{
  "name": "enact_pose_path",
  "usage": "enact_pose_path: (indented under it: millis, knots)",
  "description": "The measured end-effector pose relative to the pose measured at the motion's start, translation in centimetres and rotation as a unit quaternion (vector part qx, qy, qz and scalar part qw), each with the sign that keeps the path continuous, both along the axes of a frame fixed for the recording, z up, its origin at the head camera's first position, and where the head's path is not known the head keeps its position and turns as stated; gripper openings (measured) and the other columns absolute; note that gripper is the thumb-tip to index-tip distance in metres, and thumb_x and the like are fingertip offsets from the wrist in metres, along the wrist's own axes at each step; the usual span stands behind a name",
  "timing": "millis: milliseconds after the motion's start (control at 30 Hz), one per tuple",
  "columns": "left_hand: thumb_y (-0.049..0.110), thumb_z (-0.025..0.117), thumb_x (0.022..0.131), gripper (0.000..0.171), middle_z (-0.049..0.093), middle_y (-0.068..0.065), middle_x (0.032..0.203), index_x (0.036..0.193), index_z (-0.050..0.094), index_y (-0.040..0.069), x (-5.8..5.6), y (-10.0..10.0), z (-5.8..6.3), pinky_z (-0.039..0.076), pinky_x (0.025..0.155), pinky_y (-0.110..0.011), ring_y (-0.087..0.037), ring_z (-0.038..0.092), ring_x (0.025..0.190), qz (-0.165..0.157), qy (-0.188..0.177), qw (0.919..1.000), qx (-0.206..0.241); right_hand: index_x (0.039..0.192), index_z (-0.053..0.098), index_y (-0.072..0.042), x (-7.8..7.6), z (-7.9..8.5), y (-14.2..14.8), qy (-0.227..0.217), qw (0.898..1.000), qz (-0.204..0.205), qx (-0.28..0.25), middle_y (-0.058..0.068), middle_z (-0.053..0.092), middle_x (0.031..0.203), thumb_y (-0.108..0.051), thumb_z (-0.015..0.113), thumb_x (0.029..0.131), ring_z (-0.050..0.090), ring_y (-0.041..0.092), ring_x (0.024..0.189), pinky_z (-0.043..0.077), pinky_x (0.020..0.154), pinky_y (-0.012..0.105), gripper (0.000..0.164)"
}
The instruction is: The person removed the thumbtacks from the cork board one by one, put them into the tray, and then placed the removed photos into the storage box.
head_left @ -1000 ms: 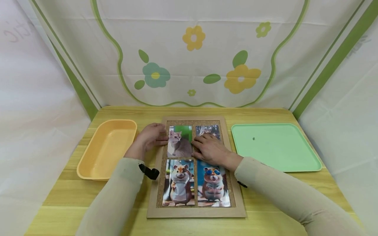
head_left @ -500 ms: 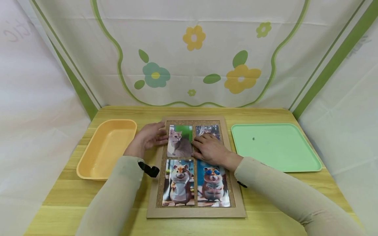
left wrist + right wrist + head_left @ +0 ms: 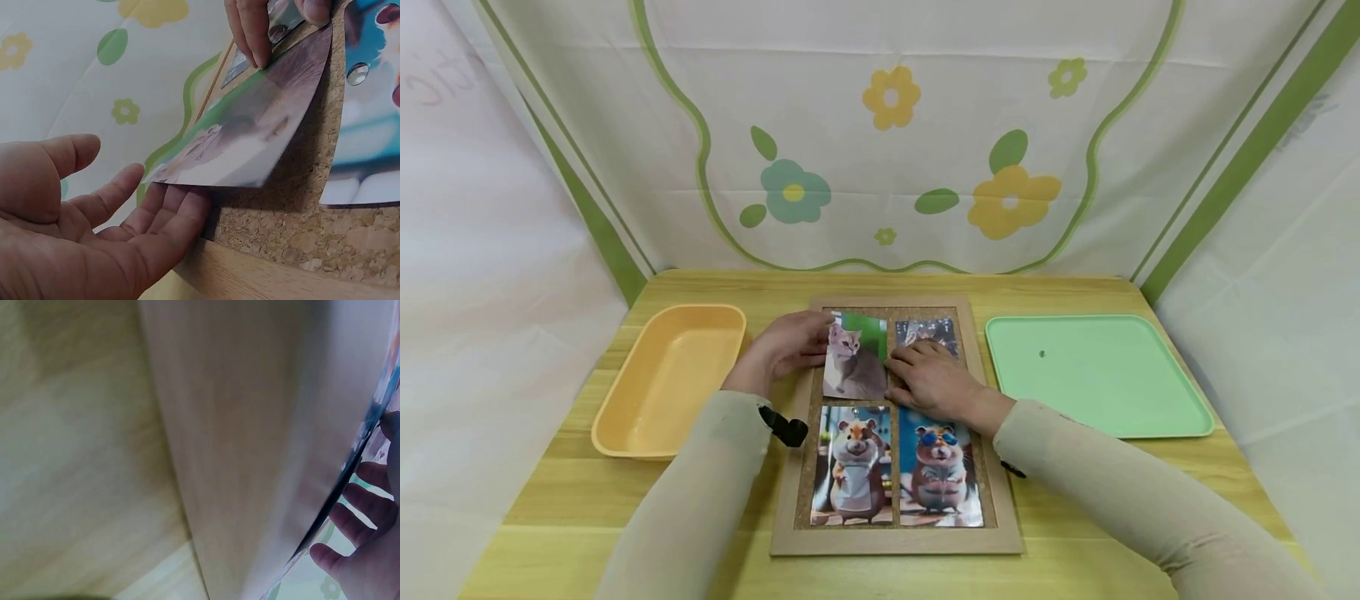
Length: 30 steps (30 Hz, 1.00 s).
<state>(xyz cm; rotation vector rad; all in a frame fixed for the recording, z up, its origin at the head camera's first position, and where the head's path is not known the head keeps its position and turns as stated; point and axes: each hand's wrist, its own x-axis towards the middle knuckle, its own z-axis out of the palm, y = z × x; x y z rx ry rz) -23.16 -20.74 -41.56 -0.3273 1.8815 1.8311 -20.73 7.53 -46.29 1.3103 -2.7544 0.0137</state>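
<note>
A photo of a cat [image 3: 856, 367] lies at the upper left of a wood-framed cork board [image 3: 895, 542]. In the left wrist view, the photo's left end is raised off the cork. My left hand [image 3: 792, 346] has its fingertips under that raised edge, thumb held apart from it. The fingertips of my right hand [image 3: 934, 379] rest at the photo's right edge, partly covering a darker photo [image 3: 943, 331] beside it. Below are two hamster photos, one with an apron [image 3: 855, 479] and one with sunglasses [image 3: 942, 479]. A round, shiny pin head [image 3: 358, 74] shows on one photo.
An orange bin [image 3: 662, 383] stands left of the board. On the right lies a green tray [image 3: 1112, 383] bearing a tiny metallic piece [image 3: 1042, 354]. Behind the wooden table [image 3: 835, 575] hangs a white flowered cloth [image 3: 850, 233].
The left fingers have moved slightly right, under the cat photo's left edge, and that side has lifted and tilted a little. The right hand stays where it was.
</note>
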Motion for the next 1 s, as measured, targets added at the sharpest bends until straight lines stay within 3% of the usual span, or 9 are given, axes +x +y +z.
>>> enact_pose_path:
  millis: [100, 333, 600, 833, 1000]
  knots:
    - [0.028, 0.049, 0.113, 0.048, 0.057, -0.019, 0.142, 0.154, 0.046, 0.004, -0.3, -0.1, -0.3, 0.055, 0.108, -0.043, -0.027, 0.063, 0.115, -0.009, -0.001, 1.0, 0.0, 0.147, 0.062, -0.011, 0.0, 0.0, 0.0, -0.004, 1.0, -0.001, 0.002, 0.007, 0.062, 0.146, -0.052, 0.056, 0.108, 0.057, 0.031, 0.136, 0.044, 0.118, 0.053, 0.057]
    - [0.018, 0.054, 0.111, 0.043, 0.063, -0.008, 0.117, 0.154, 0.053, 0.008, -0.7, -0.2, -1.1, 0.059, 0.083, -0.031, -0.019, 0.064, 0.097, -0.022, 0.001, 0.9996, -0.019, 0.149, 0.061, -0.011, 0.1, 0.2, 0.0, -0.015, 1.0, -0.004, 0.001, 0.008, 0.061, 0.148, -0.052, 0.054, 0.108, 0.056, 0.032, 0.138, 0.043, 0.119, 0.054, 0.058]
    - [0.009, 0.056, 0.109, 0.045, 0.061, -0.01, 0.133, 0.154, 0.052, 0.009, -0.9, -0.1, -1.8, 0.061, 0.082, -0.033, -0.018, 0.067, 0.1, -0.029, 0.012, 0.9989, -0.036, 0.148, 0.061, -0.012, 0.1, 0.5, 0.3, -0.018, 1.0, -0.005, -0.005, 0.009, 0.061, 0.149, -0.053, 0.053, 0.109, 0.055, 0.033, 0.139, 0.044, 0.117, 0.055, 0.058]
    - [0.004, 0.061, 0.105, 0.05, 0.053, -0.012, 0.141, 0.154, 0.05, 0.005, -0.9, -0.2, -2.1, 0.063, 0.078, -0.03, -0.015, 0.066, 0.095, -0.02, 0.027, 0.9993, -0.015, 0.144, 0.063, -0.01, 0.1, 1.7, 1.4, -0.013, 0.999, -0.021, -0.04, 0.015, 0.06, 0.148, -0.049, 0.057, 0.108, 0.055, 0.038, 0.139, 0.042, 0.117, 0.058, 0.054]
    - [0.002, 0.061, 0.105, 0.051, 0.05, -0.012, 0.142, 0.155, 0.051, 0.008, -0.9, -0.3, -2.2, 0.063, 0.078, -0.028, -0.016, 0.063, 0.1, -0.023, 0.036, 0.9991, -0.008, 0.145, 0.063, -0.01, 0.5, 1.9, 3.1, -0.019, 0.997, -0.037, -0.062, 0.017, 0.059, 0.151, -0.046, 0.059, 0.108, 0.054, 0.04, 0.14, 0.042, 0.117, 0.06, 0.052]
